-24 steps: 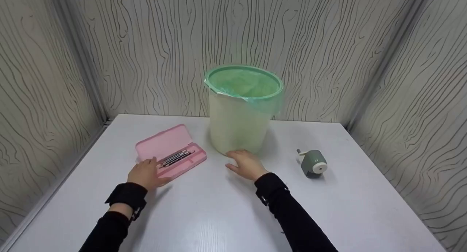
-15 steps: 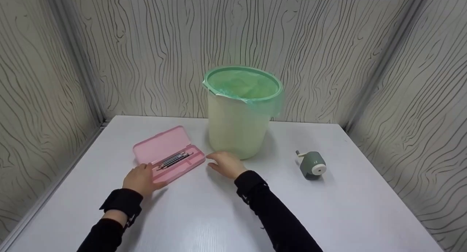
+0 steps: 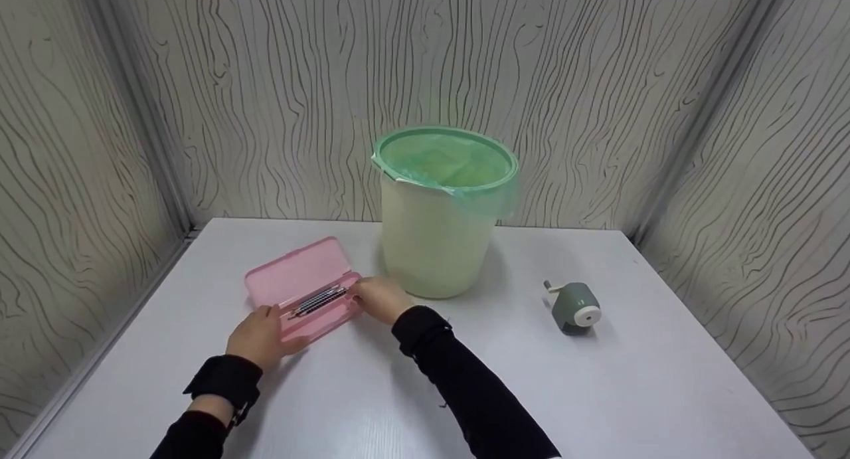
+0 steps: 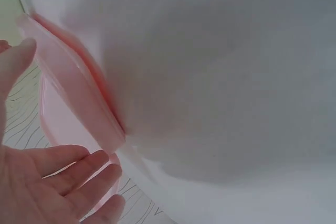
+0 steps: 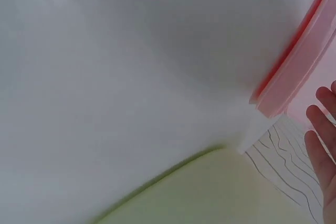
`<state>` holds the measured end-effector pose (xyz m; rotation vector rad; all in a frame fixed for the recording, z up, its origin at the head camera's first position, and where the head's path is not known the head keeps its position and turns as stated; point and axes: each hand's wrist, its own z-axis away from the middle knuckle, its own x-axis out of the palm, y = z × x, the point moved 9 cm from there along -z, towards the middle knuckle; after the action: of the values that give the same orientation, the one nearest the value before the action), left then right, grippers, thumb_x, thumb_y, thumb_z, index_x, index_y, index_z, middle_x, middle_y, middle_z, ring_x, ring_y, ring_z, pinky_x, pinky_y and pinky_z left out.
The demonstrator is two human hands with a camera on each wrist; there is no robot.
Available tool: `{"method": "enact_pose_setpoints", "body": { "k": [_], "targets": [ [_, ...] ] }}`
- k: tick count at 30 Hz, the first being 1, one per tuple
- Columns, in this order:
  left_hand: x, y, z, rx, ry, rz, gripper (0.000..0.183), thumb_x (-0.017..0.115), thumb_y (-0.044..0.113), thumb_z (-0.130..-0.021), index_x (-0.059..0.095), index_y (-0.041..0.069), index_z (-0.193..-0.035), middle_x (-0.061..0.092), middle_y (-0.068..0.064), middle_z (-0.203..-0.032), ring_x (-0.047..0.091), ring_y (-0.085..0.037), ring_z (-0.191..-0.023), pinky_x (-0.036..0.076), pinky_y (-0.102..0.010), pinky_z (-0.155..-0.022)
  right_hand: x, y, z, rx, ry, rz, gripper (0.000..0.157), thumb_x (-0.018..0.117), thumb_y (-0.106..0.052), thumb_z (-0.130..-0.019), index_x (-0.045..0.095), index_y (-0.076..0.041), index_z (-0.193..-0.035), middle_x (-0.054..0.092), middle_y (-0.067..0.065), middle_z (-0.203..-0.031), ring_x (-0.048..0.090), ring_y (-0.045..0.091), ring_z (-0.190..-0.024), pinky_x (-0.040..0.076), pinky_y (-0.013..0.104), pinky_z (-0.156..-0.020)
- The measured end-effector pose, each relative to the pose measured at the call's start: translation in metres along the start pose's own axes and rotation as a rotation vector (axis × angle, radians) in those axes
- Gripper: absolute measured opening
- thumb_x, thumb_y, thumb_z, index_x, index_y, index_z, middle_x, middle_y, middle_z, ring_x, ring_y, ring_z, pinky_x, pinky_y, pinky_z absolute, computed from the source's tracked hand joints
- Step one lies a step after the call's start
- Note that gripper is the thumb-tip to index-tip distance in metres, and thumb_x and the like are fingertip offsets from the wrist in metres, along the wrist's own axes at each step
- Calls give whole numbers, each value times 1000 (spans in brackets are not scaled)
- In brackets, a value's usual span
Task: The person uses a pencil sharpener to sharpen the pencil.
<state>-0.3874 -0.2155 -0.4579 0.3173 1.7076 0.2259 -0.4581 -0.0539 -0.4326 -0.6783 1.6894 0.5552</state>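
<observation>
A pink pencil case [image 3: 298, 274] lies on the table with its lid folded back. Several dark patterned pencils [image 3: 319, 302] lie side by side in its tray. My left hand [image 3: 257, 338] holds the case's near left corner, thumb along the front and fingers at the end; the left wrist view shows this thumb [image 4: 22, 56] against the pink wall. My right hand [image 3: 381, 299] reaches over the tray's right end, its fingertips right at the pencils' ends. In the right wrist view its fingers [image 5: 320, 156] are loosely extended; the thumb is hidden.
A pale green bin [image 3: 435, 246] with a green rim and thin liner bag stands at the back, just behind my right hand. A grey-green crank pencil sharpener [image 3: 575, 306] sits on the right of the white table [image 3: 531, 392]. Wood-grain patterned panels [image 3: 299, 113] enclose the table.
My right hand has moved left, from in front of the bin to over the right end of the pencil case. The left hand stays at the case's corner.
</observation>
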Motion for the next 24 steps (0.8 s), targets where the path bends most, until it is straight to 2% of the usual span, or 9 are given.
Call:
{"method": "enact_pose_setpoints", "body": {
  "k": [4, 7, 11, 16, 24],
  "targets": [
    [2, 0, -2, -9, -14, -7, 80, 85, 37, -82, 53, -19, -129, 63, -34, -120, 63, -39, -99, 54, -55, -96, 9, -5, -10, 5, -12, 40, 16, 63, -8, -99, 77, -12, -93, 76, -1, -86, 50, 9, -67, 38, 19, -62],
    [2, 0, -3, -9, -4, -19, 80, 87, 36, -80, 53, -18, -129, 63, -33, -118, 62, -36, -94, 55, -54, -95, 14, -7, -14, 17, -6, 72, 16, 64, -10, -99, 78, -14, -91, 77, -3, -85, 47, 7, -65, 35, 18, -60],
    [2, -1, -3, -15, 4, -9, 80, 89, 35, -79, 53, -18, -128, 63, -31, -114, 59, -34, -89, 55, -52, -92, 21, -8, -19, 29, 6, 82, 16, 66, -9, -97, 77, -15, -87, 77, -4, -84, 50, 7, -64, 37, 19, -59],
    [1, 1, -2, -12, 18, -27, 81, 90, 37, -76, 55, -18, -124, 62, -27, -106, 57, -32, -85, 56, -50, -88, 26, -8, -28, 29, 25, 139, 18, 65, -8, -95, 77, -17, -85, 77, -5, -85, 64, 8, -69, 48, 18, -62],
    [-3, 2, -4, 15, 30, -86, 81, 89, 44, -75, 58, -17, -119, 61, -25, -101, 56, -33, -84, 55, -52, -89, 32, -8, -45, 57, -58, 146, 15, 64, -8, -92, 75, -17, -89, 78, -5, -93, 63, 9, -77, 50, 20, -69]
  ]
}}
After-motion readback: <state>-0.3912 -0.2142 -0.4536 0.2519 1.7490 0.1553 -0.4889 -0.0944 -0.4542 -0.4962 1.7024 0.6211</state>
